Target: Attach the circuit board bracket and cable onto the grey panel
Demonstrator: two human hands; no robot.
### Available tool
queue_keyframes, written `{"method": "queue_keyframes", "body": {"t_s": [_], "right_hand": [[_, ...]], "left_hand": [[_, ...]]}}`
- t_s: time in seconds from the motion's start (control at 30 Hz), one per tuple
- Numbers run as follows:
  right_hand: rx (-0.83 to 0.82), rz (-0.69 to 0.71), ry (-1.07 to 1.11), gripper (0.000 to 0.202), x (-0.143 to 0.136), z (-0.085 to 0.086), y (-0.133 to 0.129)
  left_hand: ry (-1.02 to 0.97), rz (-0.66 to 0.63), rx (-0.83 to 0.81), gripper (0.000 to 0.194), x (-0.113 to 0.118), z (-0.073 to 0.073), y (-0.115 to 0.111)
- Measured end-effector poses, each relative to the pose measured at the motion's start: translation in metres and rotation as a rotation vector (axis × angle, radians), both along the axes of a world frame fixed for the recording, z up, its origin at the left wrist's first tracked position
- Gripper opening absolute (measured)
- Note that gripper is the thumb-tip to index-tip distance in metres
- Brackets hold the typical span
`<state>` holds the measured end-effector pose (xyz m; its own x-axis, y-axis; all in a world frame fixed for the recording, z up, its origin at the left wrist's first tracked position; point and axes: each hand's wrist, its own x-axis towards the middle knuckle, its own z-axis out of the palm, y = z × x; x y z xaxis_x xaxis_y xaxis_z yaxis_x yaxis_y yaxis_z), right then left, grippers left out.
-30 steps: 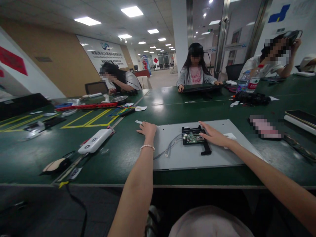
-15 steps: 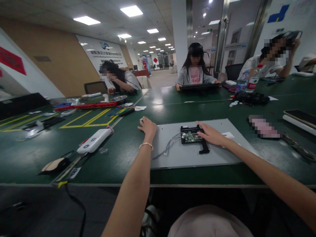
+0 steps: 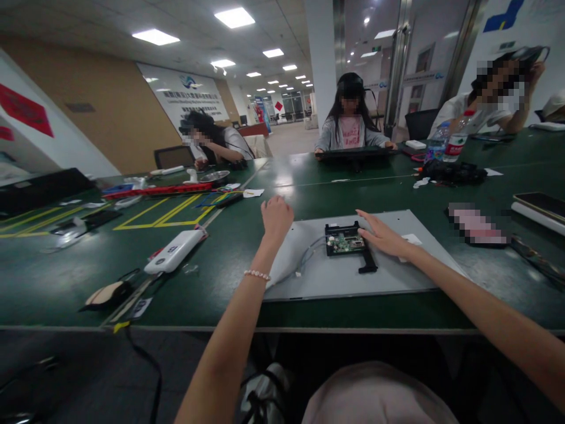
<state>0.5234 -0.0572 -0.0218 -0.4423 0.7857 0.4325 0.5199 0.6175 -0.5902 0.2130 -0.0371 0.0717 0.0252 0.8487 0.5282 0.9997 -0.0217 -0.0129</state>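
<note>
Beside the circuit board (image 3: 344, 244), our right hand (image 3: 383, 237) spreads, grip wide; left hand (image 3: 278, 219) near grey panel (image 3: 344, 282) corner, grip we can't tell.

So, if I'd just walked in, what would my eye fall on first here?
Probably the green circuit board in its black frame, lying on the pale panel, with the right hand at its right edge. Next, the beaded bracelet on the left wrist, by the panel's left side. Across the green table, a person holds something flat and dark.
</note>
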Motion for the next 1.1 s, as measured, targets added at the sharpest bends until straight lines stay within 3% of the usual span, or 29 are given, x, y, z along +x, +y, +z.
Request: {"method": "queue_keyframes", "body": {"t_s": [0.1,0.23,0.33,0.43,0.63,0.93,1.1], "right_hand": [[0.086,-0.027,0.052,0.065,-0.01,0.022,-0.007],[0.174,0.073,0.045,0.058,-0.045,0.047,-0.02],[0.174,0.191,-0.003,0.058,-0.075,0.049,-0.032],[0.15,0.286,-0.052,0.055,-0.096,0.041,-0.041],[0.173,0.239,-0.137,0.044,-0.103,0.032,-0.049],[0.306,0.196,-0.244,0.023,-0.106,0.038,-0.058],[0.354,0.201,-0.28,0.017,-0.111,0.038,-0.058]], "left_hand": [[0.095,-0.106,-0.035,0.031,0.021,0.004,-0.035],[0.144,-0.219,-0.107,0.027,0.045,-0.017,-0.086],[0.112,-0.243,-0.155,0.024,0.057,-0.034,-0.117],[0.061,-0.23,-0.193,0.027,0.063,-0.041,-0.138],[-0.055,-0.223,-0.171,0.028,0.067,-0.05,-0.154],[-0.327,-0.063,0.028,0.029,0.047,-0.056,-0.163],[-0.371,-0.081,0.083,0.033,0.044,-0.057,-0.163]]}}
